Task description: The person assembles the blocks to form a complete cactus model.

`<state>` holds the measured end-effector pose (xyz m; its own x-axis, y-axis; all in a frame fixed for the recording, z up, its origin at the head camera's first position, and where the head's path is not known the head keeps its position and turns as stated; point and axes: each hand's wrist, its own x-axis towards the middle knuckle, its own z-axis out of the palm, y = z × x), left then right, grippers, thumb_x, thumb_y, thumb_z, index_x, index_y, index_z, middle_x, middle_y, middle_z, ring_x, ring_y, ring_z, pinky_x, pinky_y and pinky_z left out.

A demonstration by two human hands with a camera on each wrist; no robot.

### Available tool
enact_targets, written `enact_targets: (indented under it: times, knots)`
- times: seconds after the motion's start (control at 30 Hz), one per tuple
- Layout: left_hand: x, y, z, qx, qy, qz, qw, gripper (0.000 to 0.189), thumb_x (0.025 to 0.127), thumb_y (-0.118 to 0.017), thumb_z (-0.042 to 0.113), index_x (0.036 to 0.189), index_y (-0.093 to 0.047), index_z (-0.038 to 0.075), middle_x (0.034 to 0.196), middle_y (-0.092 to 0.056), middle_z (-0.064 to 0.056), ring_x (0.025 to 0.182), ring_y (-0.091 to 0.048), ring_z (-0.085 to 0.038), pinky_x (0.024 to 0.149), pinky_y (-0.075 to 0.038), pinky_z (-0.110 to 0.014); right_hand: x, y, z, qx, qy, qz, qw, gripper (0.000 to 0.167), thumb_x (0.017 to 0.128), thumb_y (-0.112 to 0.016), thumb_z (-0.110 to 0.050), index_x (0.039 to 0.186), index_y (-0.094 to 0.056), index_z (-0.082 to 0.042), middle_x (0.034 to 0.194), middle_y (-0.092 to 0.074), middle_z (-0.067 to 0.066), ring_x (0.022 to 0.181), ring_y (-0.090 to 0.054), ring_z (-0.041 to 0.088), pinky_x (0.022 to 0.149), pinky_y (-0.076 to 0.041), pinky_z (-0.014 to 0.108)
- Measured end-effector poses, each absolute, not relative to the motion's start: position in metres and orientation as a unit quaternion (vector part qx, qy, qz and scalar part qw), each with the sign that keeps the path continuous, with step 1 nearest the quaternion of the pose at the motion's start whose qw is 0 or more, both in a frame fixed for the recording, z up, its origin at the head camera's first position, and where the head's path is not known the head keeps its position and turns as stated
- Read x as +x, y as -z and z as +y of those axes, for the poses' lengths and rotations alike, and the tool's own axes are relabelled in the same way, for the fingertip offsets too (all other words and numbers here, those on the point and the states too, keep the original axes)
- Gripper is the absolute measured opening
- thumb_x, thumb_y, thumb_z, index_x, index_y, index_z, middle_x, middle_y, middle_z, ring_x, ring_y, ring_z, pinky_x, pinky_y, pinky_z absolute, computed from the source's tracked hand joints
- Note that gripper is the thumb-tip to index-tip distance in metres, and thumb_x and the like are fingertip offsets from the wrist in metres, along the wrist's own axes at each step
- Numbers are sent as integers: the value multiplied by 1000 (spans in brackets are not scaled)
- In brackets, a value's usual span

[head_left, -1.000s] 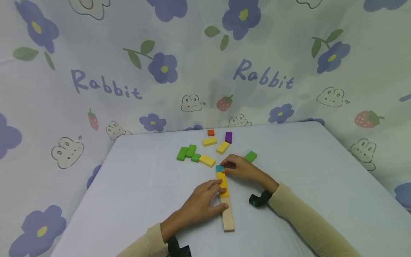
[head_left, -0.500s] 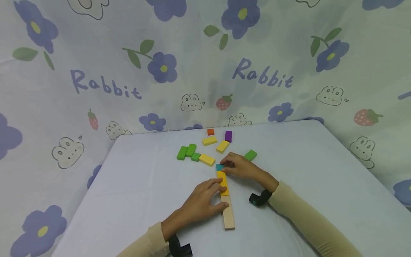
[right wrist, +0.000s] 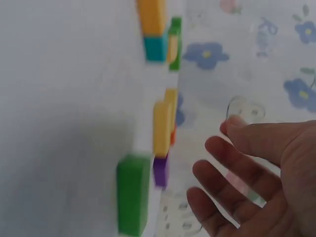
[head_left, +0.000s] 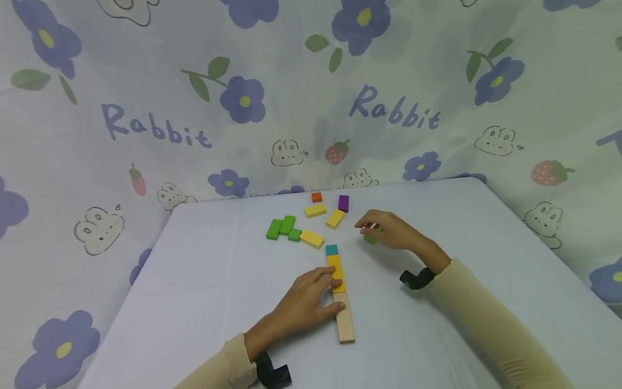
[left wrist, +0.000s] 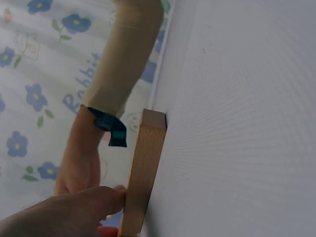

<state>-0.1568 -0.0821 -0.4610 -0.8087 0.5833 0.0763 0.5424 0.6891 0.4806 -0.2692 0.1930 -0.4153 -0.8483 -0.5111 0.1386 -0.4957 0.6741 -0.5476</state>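
Observation:
A row of flat blocks runs away from me: a plain wooden block [head_left: 345, 327], an orange-yellow block [head_left: 339, 274] and a small teal block [head_left: 332, 250] at the far end. My left hand [head_left: 303, 299] rests on the row, its fingertips on the orange-yellow block and its thumb on the wooden one. In the left wrist view, that thumb touches the wooden block [left wrist: 143, 170]. My right hand [head_left: 392, 231] hovers over a green block [head_left: 369, 239], partly hiding it. The right wrist view shows the fingers of this hand [right wrist: 261, 177] apart, holding nothing, beside the green block [right wrist: 132, 195].
Beyond the row lie several loose blocks: green ones [head_left: 287, 225], yellow ones [head_left: 312, 239], a purple one [head_left: 343, 203] and an orange-red one [head_left: 317, 197]. A white cloth [head_left: 218, 292] covers the table. A printed curtain [head_left: 291, 70] hangs behind it.
My right hand has left the teal block and moved right and away from me, over the green block. The left hand stays on the row.

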Motion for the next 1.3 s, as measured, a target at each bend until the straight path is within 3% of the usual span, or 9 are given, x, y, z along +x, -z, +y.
enact_targets:
  times: [0.2, 0.47, 0.6, 0.9, 1.3]
  knots:
    - [-157, 466, -85, 299, -251, 919, 52, 48, 92, -65, 55, 131, -60, 28, 154, -44, 5, 142, -43, -23, 116, -37, -53, -285, 426, 231, -253, 266, 928, 69, 34, 94, -68, -9, 128, -67, -12, 128, -66, 8, 122, -58, 31, 100, -52, 53]
    - [-156, 469, -87, 304, -253, 917, 50, 47, 92, -65, 54, 131, -60, 28, 154, -44, 5, 142, -43, -23, 116, -37, -53, -299, 443, 241, -269, 222, 930, 116, 45, 92, -71, -11, 135, -62, -18, 145, -55, 9, 136, -50, 33, 109, -46, 52]
    - [-155, 469, -86, 304, -257, 916, 52, 46, 92, -65, 53, 131, -60, 28, 155, -44, 5, 143, -43, -23, 117, -36, -52, -300, 445, 237, -276, 198, 934, 113, 43, 91, -73, -12, 132, -65, -19, 139, -60, 6, 132, -53, 30, 111, -45, 52]
    - [-156, 465, -84, 304, -252, 917, 54, 47, 93, -64, 53, 132, -60, 28, 156, -43, 6, 143, -42, -23, 118, -35, -52, -303, 442, 235, -269, 190, 939, 104, 37, 88, -76, -14, 124, -70, -17, 120, -66, 2, 115, -60, 22, 102, -52, 45]
    - [-156, 465, -86, 305, -247, 919, 44, 46, 92, -65, 53, 131, -60, 29, 155, -43, 6, 143, -42, -22, 117, -36, -52, -296, 438, 232, -263, 237, 931, 94, 34, 90, -75, -20, 123, -69, -13, 115, -66, 1, 107, -60, 17, 97, -55, 41]
